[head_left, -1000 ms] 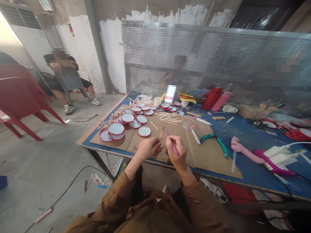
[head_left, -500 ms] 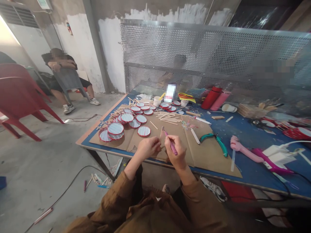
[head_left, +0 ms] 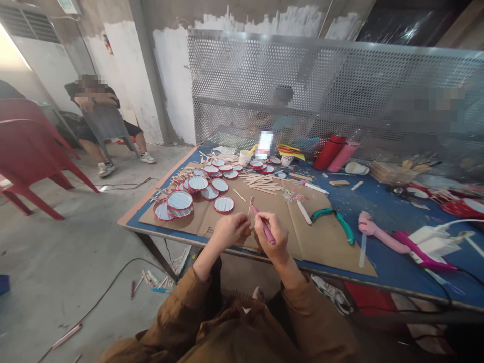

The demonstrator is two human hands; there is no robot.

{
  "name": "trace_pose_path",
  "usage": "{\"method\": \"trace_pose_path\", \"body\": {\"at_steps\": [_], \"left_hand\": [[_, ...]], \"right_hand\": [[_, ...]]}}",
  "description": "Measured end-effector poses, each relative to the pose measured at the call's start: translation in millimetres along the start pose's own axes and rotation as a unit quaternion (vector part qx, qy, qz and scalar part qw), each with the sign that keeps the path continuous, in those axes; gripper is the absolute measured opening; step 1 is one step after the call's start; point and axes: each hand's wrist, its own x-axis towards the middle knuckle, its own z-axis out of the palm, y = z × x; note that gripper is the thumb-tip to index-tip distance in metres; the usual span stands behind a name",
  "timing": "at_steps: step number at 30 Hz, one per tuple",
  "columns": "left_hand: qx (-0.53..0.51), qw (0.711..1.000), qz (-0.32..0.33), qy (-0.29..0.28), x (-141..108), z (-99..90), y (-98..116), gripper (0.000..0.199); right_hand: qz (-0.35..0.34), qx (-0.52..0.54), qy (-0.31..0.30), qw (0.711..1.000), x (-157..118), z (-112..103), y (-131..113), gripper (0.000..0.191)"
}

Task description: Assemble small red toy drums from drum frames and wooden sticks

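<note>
My left hand [head_left: 231, 229] is closed on a thin wooden stick [head_left: 251, 202] that stands up from its fingers. A purple pen [head_left: 268, 232] is gripped in my right hand [head_left: 273, 236], its tip close to the stick; whether they touch I cannot tell. Both hands are above the cardboard sheet [head_left: 242, 242] near the table's front edge. Beyond them lies a round disc with a red rim and pale face [head_left: 224, 204]. More such discs [head_left: 180, 200] are heaped to the left. A single short stick [head_left: 239, 195] rests on the cardboard, with a pile of flat wooden sticks [head_left: 260, 182] behind it.
Teal-handled pliers [head_left: 340, 224], a pink glue gun [head_left: 381, 234] and a power strip [head_left: 427, 259] lie to the right. Small coloured bands [head_left: 294, 195] are scattered mid-table. A lit phone [head_left: 264, 145] and red bottle [head_left: 328, 152] stand before the perforated metal screen [head_left: 242, 65]. A person sits at left.
My right hand has shifted slightly left with the pen, bringing its tip nearer the stick. My left hand stays almost still.
</note>
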Motion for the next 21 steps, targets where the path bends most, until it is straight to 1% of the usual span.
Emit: {"method": "trace_pose_path", "body": {"at_steps": [4, 9, 17, 21], "left_hand": [[-0.005, 1.0, -0.007, 0.001, 0.1, 0.7, -0.8, 0.022], [0.003, 1.0, -0.003, 0.003, 0.5, 1.5, -1.6, 0.023], [0.01, 1.0, -0.005, -0.004, 0.3, -0.7, 0.4, 0.022], [0.01, 1.0, -0.005, -0.003, -0.3, -1.8, 1.3, 0.023]], "right_hand": [[0.028, 0.0, 0.019, 0.999, -1.2, 0.5, 1.9, 0.005], [-0.004, 0.009, 0.001, 1.0, 0.2, 0.1, 1.5, 0.006], [0.02, 0.018, -0.006, 1.0, 1.1, 0.4, 0.7, 0.005], [0.013, 0.023, -0.006, 1.0, 1.5, 0.3, 0.6, 0.005]]}}
